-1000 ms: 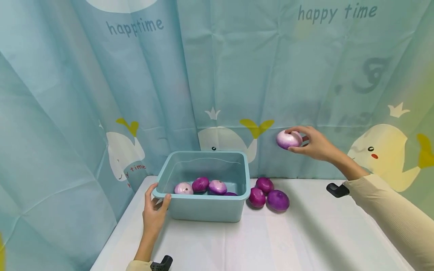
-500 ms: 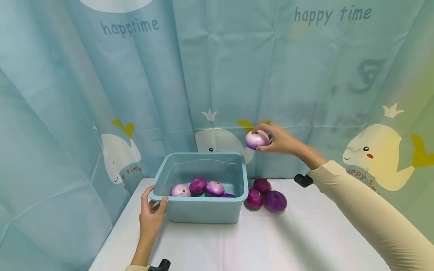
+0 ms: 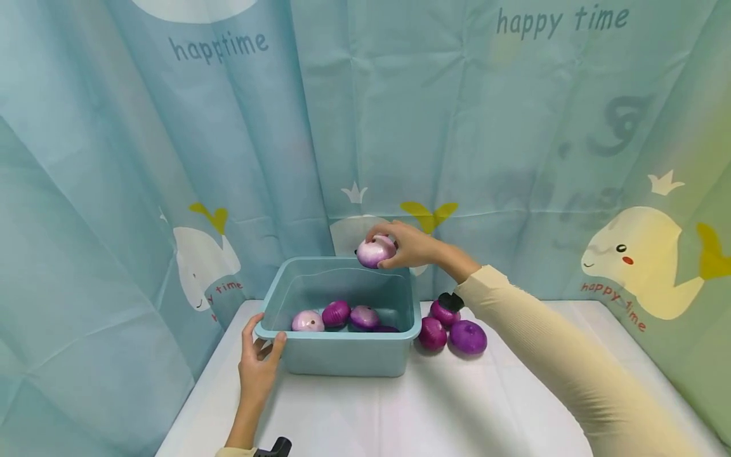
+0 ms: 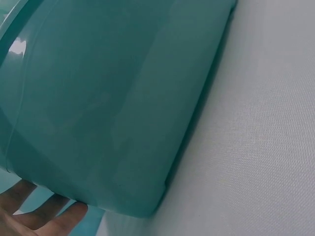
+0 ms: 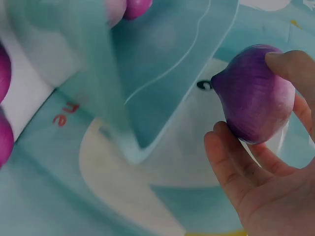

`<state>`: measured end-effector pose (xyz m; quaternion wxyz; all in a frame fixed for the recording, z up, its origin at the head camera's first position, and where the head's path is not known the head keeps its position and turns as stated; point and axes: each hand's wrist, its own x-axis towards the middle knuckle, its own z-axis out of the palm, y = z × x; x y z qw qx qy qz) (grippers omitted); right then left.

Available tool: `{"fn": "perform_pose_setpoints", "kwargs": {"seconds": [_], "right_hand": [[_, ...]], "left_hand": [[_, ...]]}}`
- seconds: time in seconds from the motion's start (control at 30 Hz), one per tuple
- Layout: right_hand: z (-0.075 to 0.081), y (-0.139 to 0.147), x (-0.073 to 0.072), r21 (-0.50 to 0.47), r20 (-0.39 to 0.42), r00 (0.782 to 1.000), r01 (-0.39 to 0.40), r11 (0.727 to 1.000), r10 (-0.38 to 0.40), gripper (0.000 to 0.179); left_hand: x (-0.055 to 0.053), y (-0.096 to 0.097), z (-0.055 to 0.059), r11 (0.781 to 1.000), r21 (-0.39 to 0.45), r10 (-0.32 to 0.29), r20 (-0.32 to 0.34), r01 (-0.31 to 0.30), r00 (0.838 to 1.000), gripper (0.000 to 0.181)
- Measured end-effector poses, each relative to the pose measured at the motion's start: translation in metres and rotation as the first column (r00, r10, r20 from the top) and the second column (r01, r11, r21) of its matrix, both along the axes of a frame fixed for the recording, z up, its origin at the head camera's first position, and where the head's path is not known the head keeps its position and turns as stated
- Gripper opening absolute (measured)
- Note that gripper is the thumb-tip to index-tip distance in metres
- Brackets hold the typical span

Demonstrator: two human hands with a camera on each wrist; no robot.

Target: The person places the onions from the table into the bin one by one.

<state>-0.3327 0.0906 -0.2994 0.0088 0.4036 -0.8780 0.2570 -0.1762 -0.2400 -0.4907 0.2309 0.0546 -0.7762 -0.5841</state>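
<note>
Pale blue curtain point(image 3: 400, 114), printed with whales and the words "happy time", hangs behind a white-covered bench point(image 3: 325, 419). Facing it, I take the middle of the blue bin point(image 3: 347, 354) as the centre of my clock. At one o'clock, raised by the far rim and apart from it, is a white-and-purple onion point(image 3: 374, 254). The right hand point(image 3: 414, 246) has its grip clasped on this onion, thumb and fingers pinching its sides. Just below, four loose onions point(image 3: 335, 313) lie inside the bin, spread from nine o'clock round to four; the one at four is partly hidden by the near rim. At eight o'clock the left hand point(image 3: 258, 368) grips the bin's near corner, thumb on the rim, fingers against the outer side. Outside, just beside the wall at three to four o'clock, three spare onions point(image 3: 468, 337) sit clustered on the bench. A cream sleeve point(image 3: 542, 343) stretches away towards four o'clock, a black wrist device point(image 3: 451, 302) showing beneath it.
</note>
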Motion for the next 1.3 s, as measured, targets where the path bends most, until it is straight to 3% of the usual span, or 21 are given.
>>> {"fn": "perform_pose_setpoints", "kwargs": {"seconds": [0.2,0.57,0.83,1.1,1.3], "right_hand": [[-0.013,-0.027,-0.008,-0.002,-0.004,0.998,-0.064,0.998,0.064,0.046],[-0.034,-0.055,-0.011,0.081,0.073,0.995,-0.076,0.994,0.07,0.045],[-0.037,-0.06,-0.012,0.093,0.099,0.992,-0.084,0.992,0.074,0.048],[-0.036,-0.059,-0.007,0.184,0.159,0.984,-0.113,0.976,0.084,0.071],[-0.035,-0.056,-0.007,0.146,0.158,0.983,-0.121,0.982,0.098,0.068]], "left_hand": [[0.0,0.0,-0.001,1.0,-0.007,-0.003,0.008,0.003,1.0,0.068],[0.001,0.0,0.0,1.0,0.012,-0.008,0.022,0.008,1.0,0.067],[0.001,0.002,0.002,1.0,-0.012,0.008,-0.01,-0.008,1.0,0.065],[0.001,0.001,0.002,1.0,-0.011,0.008,0.003,-0.008,1.0,0.065],[0.002,0.0,0.003,1.0,-0.008,-0.002,0.015,0.003,1.0,0.065]]}}
